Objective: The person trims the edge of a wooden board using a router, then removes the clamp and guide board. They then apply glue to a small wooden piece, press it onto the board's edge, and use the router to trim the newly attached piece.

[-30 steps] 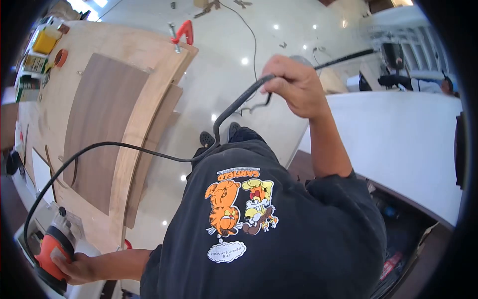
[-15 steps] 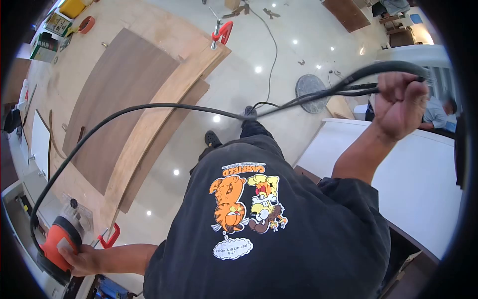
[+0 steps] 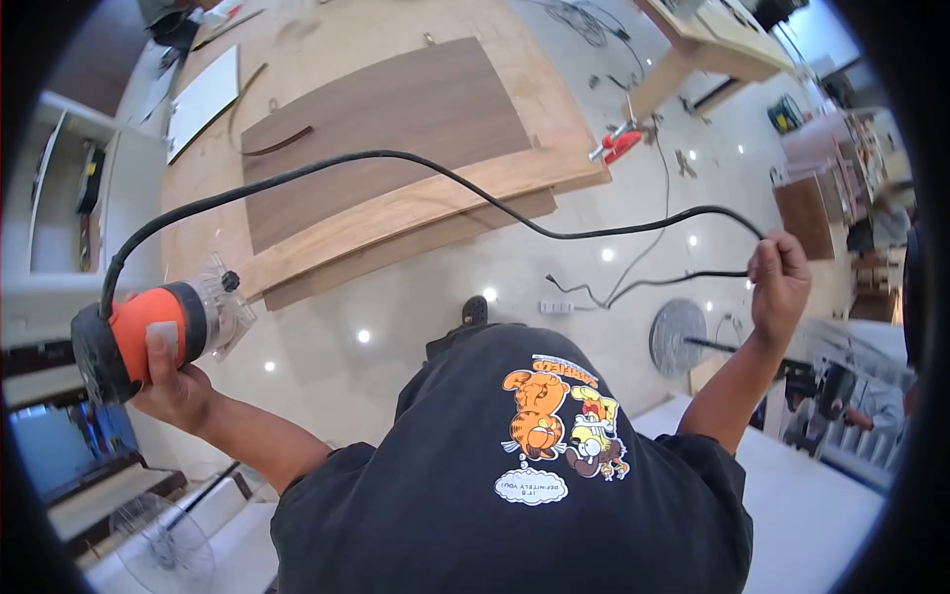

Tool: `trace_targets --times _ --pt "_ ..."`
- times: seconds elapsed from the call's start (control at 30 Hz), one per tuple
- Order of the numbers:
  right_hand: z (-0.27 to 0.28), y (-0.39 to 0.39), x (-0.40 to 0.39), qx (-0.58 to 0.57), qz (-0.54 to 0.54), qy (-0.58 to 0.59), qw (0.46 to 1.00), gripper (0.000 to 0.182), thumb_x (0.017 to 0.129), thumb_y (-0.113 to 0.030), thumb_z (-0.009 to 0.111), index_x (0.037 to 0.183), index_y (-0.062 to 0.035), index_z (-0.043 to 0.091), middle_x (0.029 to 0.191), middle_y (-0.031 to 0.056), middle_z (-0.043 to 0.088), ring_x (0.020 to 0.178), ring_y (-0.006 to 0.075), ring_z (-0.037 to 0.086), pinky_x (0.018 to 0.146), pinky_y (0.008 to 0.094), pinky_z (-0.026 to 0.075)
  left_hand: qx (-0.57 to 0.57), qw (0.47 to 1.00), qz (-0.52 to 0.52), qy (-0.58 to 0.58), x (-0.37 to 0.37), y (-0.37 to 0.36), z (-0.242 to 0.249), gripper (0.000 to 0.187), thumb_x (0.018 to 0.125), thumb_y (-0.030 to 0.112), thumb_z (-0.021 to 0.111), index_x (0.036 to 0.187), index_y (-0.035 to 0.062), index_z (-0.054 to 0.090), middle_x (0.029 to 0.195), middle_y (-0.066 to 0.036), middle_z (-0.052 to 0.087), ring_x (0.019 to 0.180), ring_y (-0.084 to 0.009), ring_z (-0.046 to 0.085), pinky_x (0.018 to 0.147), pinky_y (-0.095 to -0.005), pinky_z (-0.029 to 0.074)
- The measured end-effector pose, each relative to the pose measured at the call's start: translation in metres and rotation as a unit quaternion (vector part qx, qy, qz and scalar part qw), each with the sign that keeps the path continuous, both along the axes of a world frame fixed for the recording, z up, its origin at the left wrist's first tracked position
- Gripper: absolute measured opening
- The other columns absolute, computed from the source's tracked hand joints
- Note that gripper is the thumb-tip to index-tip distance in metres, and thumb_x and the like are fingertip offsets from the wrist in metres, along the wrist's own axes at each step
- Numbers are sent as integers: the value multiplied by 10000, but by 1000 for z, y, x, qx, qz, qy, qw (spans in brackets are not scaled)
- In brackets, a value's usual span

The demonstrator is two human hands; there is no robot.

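Observation:
My left hand (image 3: 176,391) grips an orange and black power tool (image 3: 148,332) with a clear plastic base, held sideways at the left. From the tool a black cable (image 3: 386,155) arcs across to my right hand (image 3: 780,282), whose fingers are closed on it at the right. Past that hand, a length of cable runs back left and ends in a plug (image 3: 554,284) near a white power strip (image 3: 556,308). Beyond the tool lies a curved brown panel (image 3: 386,129) on a wooden workbench (image 3: 346,238).
A red clamp (image 3: 620,145) is at the bench corner. A round grey disc (image 3: 678,337) stands on the floor at right. White surfaces (image 3: 792,495) flank my body. At far right is another person (image 3: 876,406). A fan (image 3: 163,544) is at lower left.
The view has swung, so the bench shows further right. My right hand has come lower, and the cable between the hands sags differently. The plug and power strip now show.

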State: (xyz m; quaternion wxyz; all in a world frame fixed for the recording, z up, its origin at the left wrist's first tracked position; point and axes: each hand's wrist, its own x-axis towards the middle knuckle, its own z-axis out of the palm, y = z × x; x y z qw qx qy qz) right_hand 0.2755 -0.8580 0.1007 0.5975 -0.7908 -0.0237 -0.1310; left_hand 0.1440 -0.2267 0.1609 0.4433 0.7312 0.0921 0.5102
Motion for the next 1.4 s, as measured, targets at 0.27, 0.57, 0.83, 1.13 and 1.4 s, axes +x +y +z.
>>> trace_targets --times 0.27,0.57,0.83,1.13,1.4 --pt "-81 28 -29 16 102 160 982 109 926 -97 722 1003 -22 706 781 -31 627 703 38 534 624 193 410 46 991 112 63 -109 -2 -13 470 846 107 765 1242 -97 616 1223 -178 673 1078 -259 673 976 -394 525" --pt "-224 51 -68 -139 188 306 923 329 888 -337 752 927 -10 743 744 62 690 708 161 639 651 309 509 17 976 159 149 -177 -52 -9 465 798 83 816 1192 -95 643 1153 -134 687 1004 -220 673 961 -354 510" --pt "-302 62 -109 -390 327 347 788 423 865 -485 715 982 -83 772 951 175 744 922 351 695 844 430 542 -27 988 69 133 -160 -69 -48 636 683 119 888 1243 -44 634 1192 -110 675 1062 -213 653 1005 -363 486" --pt "-295 123 -124 -276 213 316 882 361 878 -393 734 917 -34 748 861 165 730 812 274 688 748 393 532 26 982 -51 179 -133 -28 -98 840 607 78 929 1340 -51 540 1240 -136 652 1135 -252 647 1040 -396 495" --pt "-428 70 -243 -299 106 472 823 274 865 -274 736 847 -2 763 712 81 714 623 166 658 620 344 538 12 945 -183 272 -120 3 -129 678 597 73 930 1162 -11 564 1059 -131 704 981 -204 693 926 -362 544"
